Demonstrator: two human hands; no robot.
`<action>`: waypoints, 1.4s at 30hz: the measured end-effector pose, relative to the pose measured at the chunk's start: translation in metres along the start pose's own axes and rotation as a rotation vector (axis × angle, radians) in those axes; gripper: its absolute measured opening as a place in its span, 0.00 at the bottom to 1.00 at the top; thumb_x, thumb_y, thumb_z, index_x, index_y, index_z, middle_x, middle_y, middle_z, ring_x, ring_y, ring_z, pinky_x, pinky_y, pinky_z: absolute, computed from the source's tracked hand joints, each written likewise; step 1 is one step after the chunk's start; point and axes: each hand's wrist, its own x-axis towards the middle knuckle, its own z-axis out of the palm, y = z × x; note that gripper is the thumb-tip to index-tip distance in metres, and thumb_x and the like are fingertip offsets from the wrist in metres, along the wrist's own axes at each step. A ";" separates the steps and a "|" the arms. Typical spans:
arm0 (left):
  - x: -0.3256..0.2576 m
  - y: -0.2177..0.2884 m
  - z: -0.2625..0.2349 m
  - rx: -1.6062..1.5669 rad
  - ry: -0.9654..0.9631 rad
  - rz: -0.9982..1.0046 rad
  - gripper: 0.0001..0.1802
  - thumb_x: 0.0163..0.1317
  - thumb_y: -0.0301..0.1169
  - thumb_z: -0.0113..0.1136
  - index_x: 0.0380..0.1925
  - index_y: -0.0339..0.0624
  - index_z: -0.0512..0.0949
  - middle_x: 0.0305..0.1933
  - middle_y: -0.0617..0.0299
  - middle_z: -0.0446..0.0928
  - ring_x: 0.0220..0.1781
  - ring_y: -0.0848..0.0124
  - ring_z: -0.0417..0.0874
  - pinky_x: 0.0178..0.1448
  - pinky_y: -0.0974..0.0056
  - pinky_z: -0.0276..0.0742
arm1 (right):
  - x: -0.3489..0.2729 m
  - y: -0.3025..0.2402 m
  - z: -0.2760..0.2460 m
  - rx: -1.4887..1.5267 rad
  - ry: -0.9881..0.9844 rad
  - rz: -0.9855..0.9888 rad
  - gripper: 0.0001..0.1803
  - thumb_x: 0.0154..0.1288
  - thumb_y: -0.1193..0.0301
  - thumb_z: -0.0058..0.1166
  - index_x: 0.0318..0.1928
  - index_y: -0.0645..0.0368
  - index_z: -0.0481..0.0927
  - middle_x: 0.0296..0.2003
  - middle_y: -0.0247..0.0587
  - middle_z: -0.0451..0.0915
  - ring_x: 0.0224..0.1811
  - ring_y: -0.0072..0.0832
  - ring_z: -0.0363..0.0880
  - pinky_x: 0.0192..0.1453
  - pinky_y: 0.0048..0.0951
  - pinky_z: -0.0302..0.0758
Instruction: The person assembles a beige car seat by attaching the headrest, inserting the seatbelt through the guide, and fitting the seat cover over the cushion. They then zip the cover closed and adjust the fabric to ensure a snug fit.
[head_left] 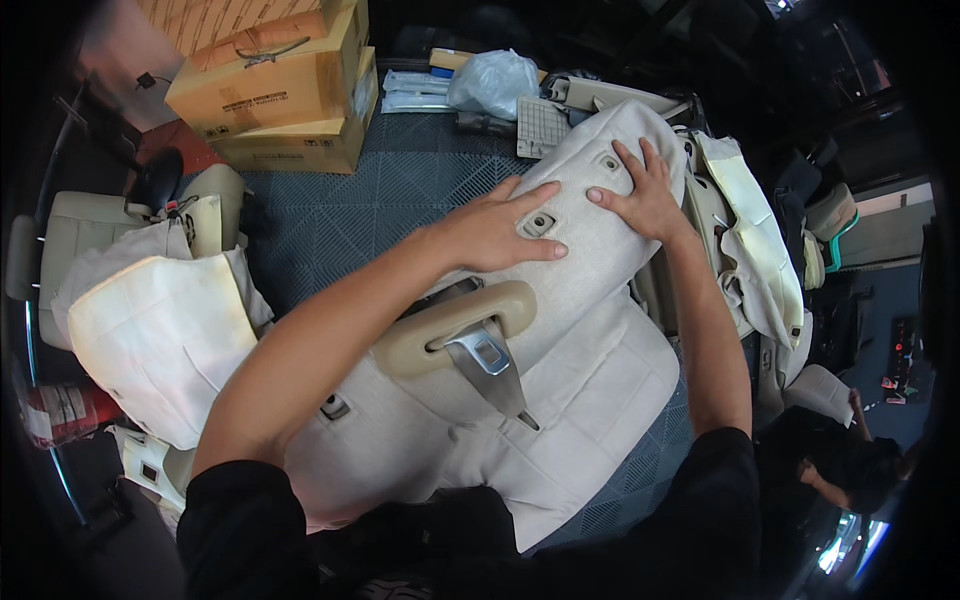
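Observation:
A car seat (pixel 560 400) in light beige-grey fabric lies slantwise before me. My left hand (pixel 495 230) lies on its upper edge with the thumb and fingers spread, beside a headrest socket (pixel 540 223). Farther right, my right hand (pixel 648 195) rests on the same cover, its fingers stretched out next to a second socket (pixel 609 163). Neither hand grips anything. Below my left forearm, a tan plastic belt guide (pixel 515 300) is set in the seat, and a metal seat belt tongue (pixel 485 350) hangs from its slot. Another socket (pixel 335 406) shows at the near left.
Cardboard boxes (pixel 270 95) are stacked at the far left. A plastic bag (pixel 493 80) and flat packets lie at the back on the grey tiled floor (pixel 400 190). Seat parts with pale covers (pixel 165 340) stand on both sides. Another person's arm (pixel 830 485) shows at the right.

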 end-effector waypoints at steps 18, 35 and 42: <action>-0.083 0.039 -0.027 -0.145 0.334 0.115 0.35 0.62 0.47 0.65 0.68 0.47 0.71 0.70 0.44 0.67 0.70 0.47 0.69 0.73 0.51 0.67 | -0.019 -0.055 0.002 -0.043 -0.158 0.079 0.80 0.32 0.19 0.61 0.78 0.60 0.50 0.79 0.57 0.41 0.82 0.54 0.32 0.73 0.78 0.45; -0.180 0.028 0.026 0.467 0.507 0.173 0.34 0.55 0.33 0.72 0.65 0.53 0.75 0.65 0.52 0.70 0.50 0.54 0.73 0.57 0.57 0.75 | -0.019 -0.063 -0.005 0.023 -0.158 0.061 0.79 0.33 0.21 0.62 0.78 0.60 0.51 0.80 0.56 0.41 0.82 0.55 0.30 0.74 0.77 0.42; -0.168 0.027 0.011 0.278 0.445 0.100 0.35 0.56 0.38 0.73 0.65 0.51 0.76 0.61 0.53 0.76 0.54 0.54 0.76 0.61 0.57 0.74 | -0.022 -0.062 -0.003 0.022 -0.152 0.058 0.79 0.33 0.19 0.61 0.78 0.61 0.53 0.79 0.58 0.44 0.82 0.57 0.32 0.74 0.77 0.42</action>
